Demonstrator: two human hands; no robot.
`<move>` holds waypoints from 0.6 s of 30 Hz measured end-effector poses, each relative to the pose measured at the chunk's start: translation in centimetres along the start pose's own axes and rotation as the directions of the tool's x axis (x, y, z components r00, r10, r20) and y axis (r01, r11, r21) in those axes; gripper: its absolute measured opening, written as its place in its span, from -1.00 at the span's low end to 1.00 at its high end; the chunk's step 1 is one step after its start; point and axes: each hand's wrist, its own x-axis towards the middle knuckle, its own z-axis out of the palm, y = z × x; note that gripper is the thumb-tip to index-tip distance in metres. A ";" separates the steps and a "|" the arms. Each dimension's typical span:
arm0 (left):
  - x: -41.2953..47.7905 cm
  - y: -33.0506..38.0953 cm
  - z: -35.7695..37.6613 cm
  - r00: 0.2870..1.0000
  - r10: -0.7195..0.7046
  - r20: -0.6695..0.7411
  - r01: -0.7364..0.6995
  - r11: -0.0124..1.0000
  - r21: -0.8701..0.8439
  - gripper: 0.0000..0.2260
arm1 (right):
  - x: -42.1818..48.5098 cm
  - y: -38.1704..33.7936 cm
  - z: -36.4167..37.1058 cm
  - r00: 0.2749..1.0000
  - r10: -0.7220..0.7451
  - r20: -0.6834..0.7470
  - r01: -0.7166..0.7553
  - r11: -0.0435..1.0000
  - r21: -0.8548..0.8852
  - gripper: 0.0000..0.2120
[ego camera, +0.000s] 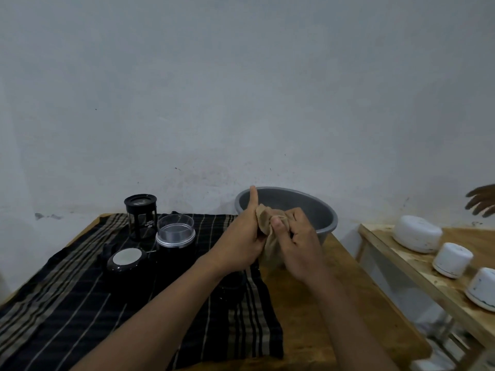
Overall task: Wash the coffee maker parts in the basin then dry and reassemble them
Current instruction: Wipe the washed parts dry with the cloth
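A round grey basin (pixel 321 210) sits upright. Just in front of it a bunched tan rag (pixel 263 218) is gripped by the left hand (pixel 241 239) and right hand (pixel 300 242). To their left, upright and close together, stand a black-framed jug (pixel 140 216), a clear-capped black cylinder (pixel 175 236) and a pale-topped black lid (pixel 127 261).

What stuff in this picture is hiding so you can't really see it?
1. Head view: the bottom of the grey basin, hidden by its near wall; water cannot be told.
2. Anything inside the tan cloth, covered by the left hand and right hand gripping it.
3. Another person's hand, cut off by the right edge.
4. Print on the French press, too small.
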 end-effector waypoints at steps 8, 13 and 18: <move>-0.7 -0.9 -0.7 0.995 -0.102 -0.009 0.102 0.991 0.085 -0.01 | -0.5 1.4 -2.0 0.963 0.269 0.036 -0.271 0.958 0.098 -0.69; -0.7 -0.8 -0.8 0.994 -0.098 0.043 0.093 0.990 0.110 -0.01 | -0.3 1.5 -2.2 0.988 0.057 0.146 -0.072 0.992 0.099 -0.65; -0.6 -0.5 -1.0 0.989 -0.089 0.116 0.071 0.986 0.148 -0.08 | -0.3 1.8 -1.6 0.986 -0.116 0.120 0.133 0.979 -0.153 -0.50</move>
